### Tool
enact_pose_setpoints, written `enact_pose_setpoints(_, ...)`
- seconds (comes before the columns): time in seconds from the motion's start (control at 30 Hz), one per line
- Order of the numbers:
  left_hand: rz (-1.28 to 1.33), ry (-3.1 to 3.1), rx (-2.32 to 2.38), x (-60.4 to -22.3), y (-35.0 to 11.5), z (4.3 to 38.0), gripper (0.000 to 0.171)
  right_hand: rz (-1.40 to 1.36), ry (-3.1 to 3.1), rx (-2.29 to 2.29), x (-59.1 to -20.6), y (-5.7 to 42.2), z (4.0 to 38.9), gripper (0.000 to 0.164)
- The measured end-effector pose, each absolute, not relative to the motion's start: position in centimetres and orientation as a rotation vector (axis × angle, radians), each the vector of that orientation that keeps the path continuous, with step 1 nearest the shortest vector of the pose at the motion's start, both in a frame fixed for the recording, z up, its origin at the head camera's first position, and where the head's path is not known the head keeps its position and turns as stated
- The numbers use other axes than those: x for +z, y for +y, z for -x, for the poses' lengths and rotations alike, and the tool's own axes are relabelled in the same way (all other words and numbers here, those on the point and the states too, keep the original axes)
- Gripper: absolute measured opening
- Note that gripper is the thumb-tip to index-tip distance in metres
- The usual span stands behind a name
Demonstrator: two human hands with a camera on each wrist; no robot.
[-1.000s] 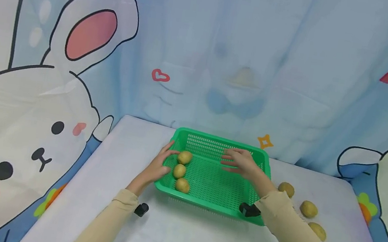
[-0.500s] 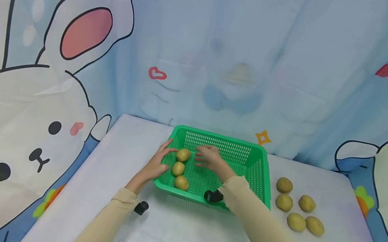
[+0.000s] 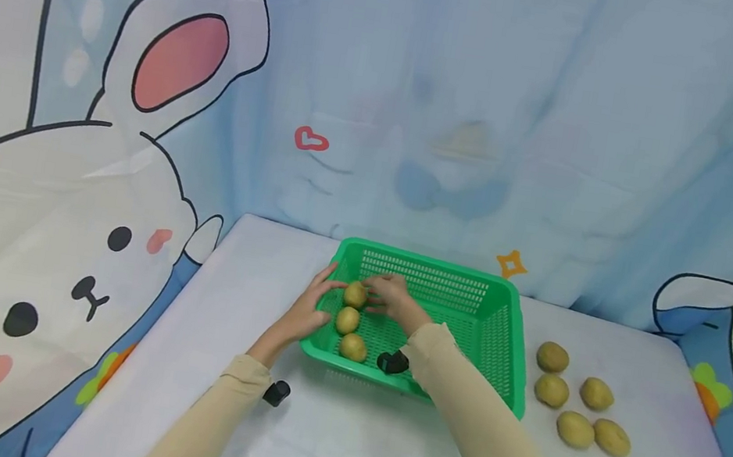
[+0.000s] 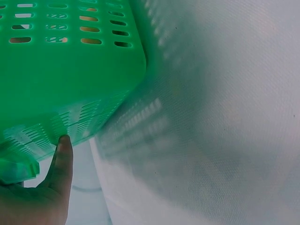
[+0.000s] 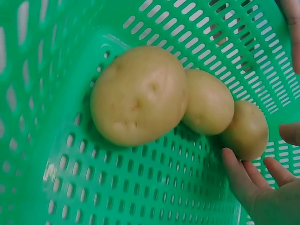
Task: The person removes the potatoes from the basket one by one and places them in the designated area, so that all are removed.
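A green plastic basket (image 3: 458, 282) with slotted walls stands on the table. Three potatoes sit in a row along its left side: a far potato (image 3: 355, 295), a middle potato (image 3: 347, 320) and a near potato (image 3: 353, 347). My left hand (image 3: 302, 315) holds the basket's left rim, and in the left wrist view one digit lies against the outer wall. My right hand (image 3: 394, 300) reaches into the basket beside the far potato. In the right wrist view its fingertips (image 5: 229, 157) touch that potato, while the thumb stands slightly apart from it.
Several loose potatoes (image 3: 574, 429) lie on the white table (image 3: 340, 454) right of the basket. A blue cartoon curtain (image 3: 385, 105) hangs behind the table. A small black wrist camera (image 3: 276, 393) sits at my left wrist, another (image 3: 393, 363) at my right.
My right hand has moved left across the basket to the far potato. Its forearm no longer covers some of the loose potatoes on the right. My left hand stays at the rim.
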State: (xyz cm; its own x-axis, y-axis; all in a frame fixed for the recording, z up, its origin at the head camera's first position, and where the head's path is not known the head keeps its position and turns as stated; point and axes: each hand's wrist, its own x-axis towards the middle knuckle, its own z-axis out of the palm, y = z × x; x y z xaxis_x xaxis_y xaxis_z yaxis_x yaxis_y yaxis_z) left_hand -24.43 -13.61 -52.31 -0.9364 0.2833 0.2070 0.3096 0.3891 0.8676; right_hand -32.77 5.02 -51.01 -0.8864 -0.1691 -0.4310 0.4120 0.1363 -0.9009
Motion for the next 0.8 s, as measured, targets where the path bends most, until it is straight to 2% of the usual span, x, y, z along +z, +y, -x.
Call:
enact_pose_setpoints(0.3,0.580,-2.633,-1.595,-52.3,-13.0,24.7,0.070,-0.273,2.092,-1.727,-51.2,4.6,32.8,0.048)
enact_pose_setpoints(0.8,0.541,-2.617,-1.627,-52.5,-13.6,24.7,0.069,-0.194,2.115,-1.703,-51.1,3.7,32.9,0.041)
